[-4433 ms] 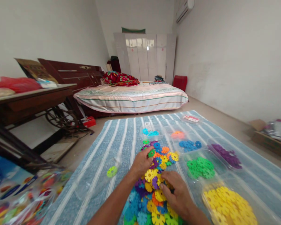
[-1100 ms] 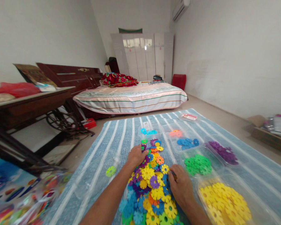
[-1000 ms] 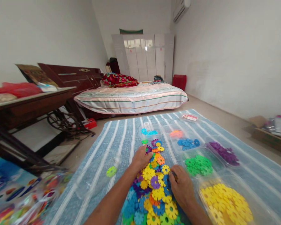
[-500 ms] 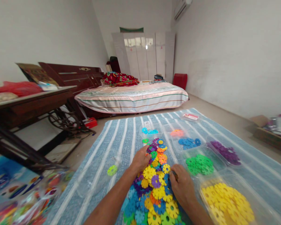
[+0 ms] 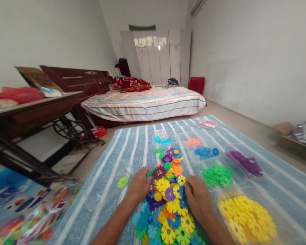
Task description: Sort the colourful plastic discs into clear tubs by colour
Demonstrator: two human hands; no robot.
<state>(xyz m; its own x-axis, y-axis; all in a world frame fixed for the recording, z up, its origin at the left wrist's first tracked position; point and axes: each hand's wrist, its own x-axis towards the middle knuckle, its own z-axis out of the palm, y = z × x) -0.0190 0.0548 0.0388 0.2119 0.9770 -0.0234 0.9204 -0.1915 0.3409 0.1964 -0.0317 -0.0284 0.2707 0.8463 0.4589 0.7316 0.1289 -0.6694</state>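
A heap of flat, flower-shaped plastic pieces in mixed colours [image 5: 167, 200] lies on a blue striped blanket [image 5: 132, 149]. My left hand [image 5: 139, 187] rests on the heap's left edge, palm down, fingers curled onto the pieces. My right hand [image 5: 199, 199] lies on the heap's right side with its fingers closed round a small dark piece I cannot name. A lone lime piece [image 5: 122, 182] sits left of the heap inside a clear tray.
Clear trays to the right hold sorted pieces: yellow [image 5: 247, 217], green [image 5: 217, 176], purple [image 5: 246, 163], blue [image 5: 206, 152], orange [image 5: 193, 142], cyan [image 5: 163, 140]. A toy bag [image 5: 28, 217] lies at the left. A wooden table [image 5: 28, 112] and a bed [image 5: 145, 102] stand beyond.
My left hand has drawn back toward me along the heap's left edge. The right hand has stayed on the heap's right side. The view has tipped down a little.
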